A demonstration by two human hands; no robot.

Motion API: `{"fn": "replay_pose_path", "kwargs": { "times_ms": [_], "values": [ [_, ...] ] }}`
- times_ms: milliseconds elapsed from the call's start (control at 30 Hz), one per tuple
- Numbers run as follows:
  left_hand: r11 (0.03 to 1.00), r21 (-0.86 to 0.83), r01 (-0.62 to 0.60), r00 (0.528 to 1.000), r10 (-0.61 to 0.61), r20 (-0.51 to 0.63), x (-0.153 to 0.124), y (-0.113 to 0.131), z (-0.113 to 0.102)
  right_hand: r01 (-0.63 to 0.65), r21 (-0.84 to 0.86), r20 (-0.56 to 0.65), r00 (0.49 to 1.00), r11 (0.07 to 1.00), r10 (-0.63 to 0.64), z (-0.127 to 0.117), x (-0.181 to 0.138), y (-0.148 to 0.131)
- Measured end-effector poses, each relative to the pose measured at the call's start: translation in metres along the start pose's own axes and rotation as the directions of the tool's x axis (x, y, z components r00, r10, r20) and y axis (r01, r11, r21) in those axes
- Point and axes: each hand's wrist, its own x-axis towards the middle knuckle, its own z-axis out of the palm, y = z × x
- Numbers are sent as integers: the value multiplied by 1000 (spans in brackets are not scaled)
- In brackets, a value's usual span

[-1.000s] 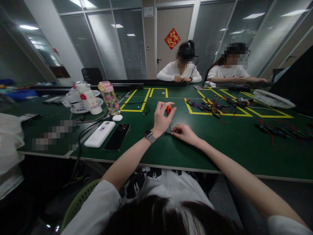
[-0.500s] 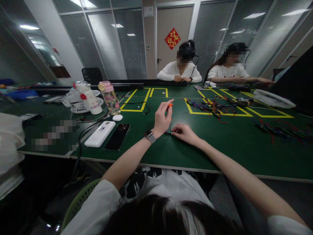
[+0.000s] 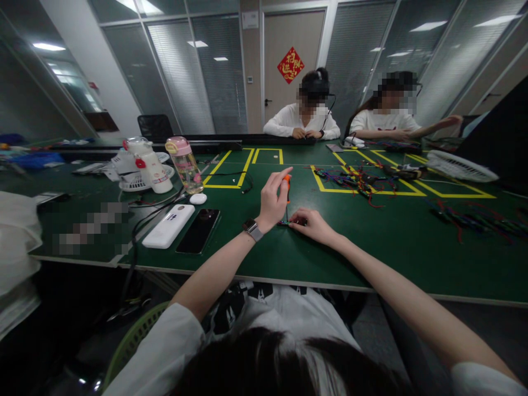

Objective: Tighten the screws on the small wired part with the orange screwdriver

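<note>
The left grip (image 3: 272,199) pinches an upright orange screwdriver (image 3: 287,190) above a small board (image 3: 284,223) on the tabletop (image 3: 313,264); if the right grip (image 3: 312,225), pinching the board's edge, loosens, the screwdriver could slip.

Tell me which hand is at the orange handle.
The left hand, wearing a watch; the bare-wristed right hand touches the small part below.

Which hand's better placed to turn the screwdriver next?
Left, likely. The left hand is at the upright screwdriver's orange handle, above the small part. The right hand sits low at that part, away from the handle, so it seems better suited to steadying.
</note>
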Motion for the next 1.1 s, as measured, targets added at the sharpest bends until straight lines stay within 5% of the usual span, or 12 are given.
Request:
{"fn": "replay_pose_path", "kwargs": {
  "times_ms": [1100],
  "values": [
    [999, 41, -25, 1000, 26, -16, 1, 0, 0, 2, 1, -1, 1000, 1000, -2, 1, 0, 1]
  ]
}}
